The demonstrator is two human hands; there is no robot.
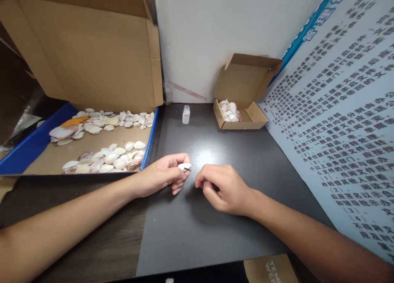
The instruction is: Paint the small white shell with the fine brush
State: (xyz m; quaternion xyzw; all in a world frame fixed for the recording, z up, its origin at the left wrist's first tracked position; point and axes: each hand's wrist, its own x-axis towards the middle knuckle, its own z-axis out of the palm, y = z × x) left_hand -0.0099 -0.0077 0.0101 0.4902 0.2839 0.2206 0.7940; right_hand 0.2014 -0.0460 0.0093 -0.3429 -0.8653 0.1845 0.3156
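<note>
A small white seashell (pixel 182 166) is pinched between the thumb and fingers of my left hand (pixel 168 172). A short, thin dark piece (pixel 187 169) lies against the shell's face and juts out to the right; I cannot tell what it is. Just right of the shell, with a small gap between, my right hand (pixel 223 188) is curled with fingers and thumb drawn together. Whatever those fingers may hold is hidden. Both hands are over the dark grey mat (pixel 184 242).
To the left, a blue-sided cardboard box (pixel 148 139) holds several groups of seashells (pixel 113 157). Behind my hands stands a small clear bottle (pixel 186 115). A small open carton (pixel 243 125) with white shells (pixel 229 110) stands back right, by a printed panel (pixel 347 110).
</note>
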